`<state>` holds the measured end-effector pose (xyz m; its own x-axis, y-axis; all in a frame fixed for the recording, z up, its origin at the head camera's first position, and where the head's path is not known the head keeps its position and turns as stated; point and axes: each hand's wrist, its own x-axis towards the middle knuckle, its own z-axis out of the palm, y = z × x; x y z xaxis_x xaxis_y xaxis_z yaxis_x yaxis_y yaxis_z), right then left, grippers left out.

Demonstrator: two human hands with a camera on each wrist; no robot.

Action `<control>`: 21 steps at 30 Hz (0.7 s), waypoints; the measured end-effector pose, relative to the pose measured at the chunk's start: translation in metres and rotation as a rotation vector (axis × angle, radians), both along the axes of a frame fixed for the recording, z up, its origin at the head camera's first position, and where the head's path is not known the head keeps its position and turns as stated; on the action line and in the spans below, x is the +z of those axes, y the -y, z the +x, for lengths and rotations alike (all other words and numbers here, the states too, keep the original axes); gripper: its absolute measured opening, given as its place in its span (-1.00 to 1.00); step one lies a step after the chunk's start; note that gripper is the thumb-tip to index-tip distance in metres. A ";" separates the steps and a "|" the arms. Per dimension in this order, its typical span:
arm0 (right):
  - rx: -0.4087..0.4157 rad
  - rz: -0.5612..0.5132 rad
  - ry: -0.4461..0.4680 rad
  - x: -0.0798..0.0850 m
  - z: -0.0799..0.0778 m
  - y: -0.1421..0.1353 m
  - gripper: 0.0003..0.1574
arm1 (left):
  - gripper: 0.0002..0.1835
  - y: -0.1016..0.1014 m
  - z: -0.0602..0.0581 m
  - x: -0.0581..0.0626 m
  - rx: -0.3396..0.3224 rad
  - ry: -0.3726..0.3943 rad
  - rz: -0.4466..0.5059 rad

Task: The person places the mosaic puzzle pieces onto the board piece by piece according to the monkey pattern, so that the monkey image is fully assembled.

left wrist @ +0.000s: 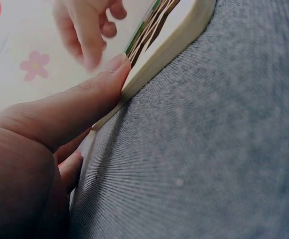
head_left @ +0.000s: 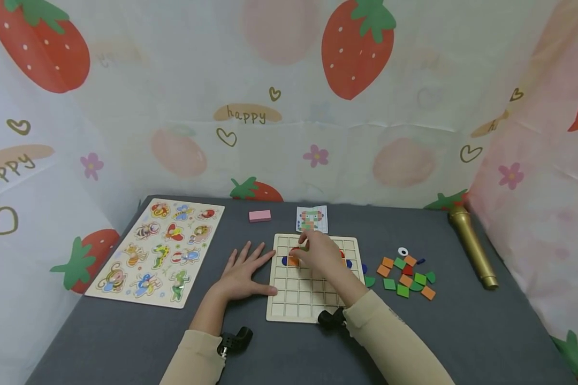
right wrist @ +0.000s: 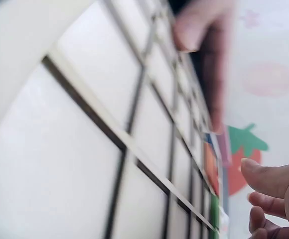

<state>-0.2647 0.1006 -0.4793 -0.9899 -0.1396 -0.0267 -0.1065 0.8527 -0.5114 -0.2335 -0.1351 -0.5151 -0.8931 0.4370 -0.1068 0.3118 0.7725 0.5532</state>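
A pale wooden grid board lies on the dark cloth, with orange, blue, red and green pieces in its upper rows. My left hand rests with fingers spread at the board's left side, and its thumb touches the board's edge in the left wrist view. Over the upper middle of the board is my right hand, covering several squares. In the right wrist view its thumb and loosely bent fingers stand apart, with no piece showing between them.
Loose coloured pieces lie right of the board. Behind it are a small pattern card and a pink block. An animal picture board lies at left, a brass-coloured tube at far right. Printed curtains surround the table.
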 end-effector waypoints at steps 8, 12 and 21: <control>-0.048 -0.140 -0.011 0.019 0.023 -0.045 -0.62 | 0.10 0.000 0.001 0.002 -0.003 0.004 -0.001; -0.072 -0.119 -0.054 0.022 0.031 -0.067 -0.67 | 0.10 0.000 0.001 0.002 -0.006 -0.004 0.000; -0.121 -0.093 -0.080 0.015 0.044 -0.115 -0.69 | 0.10 0.001 -0.001 -0.002 -0.011 0.009 0.017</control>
<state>-0.2211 0.2155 -0.4643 -0.9980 -0.0171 0.0603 -0.0492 0.8114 -0.5824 -0.2348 -0.1359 -0.5171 -0.8870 0.4489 -0.1079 0.3152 0.7595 0.5690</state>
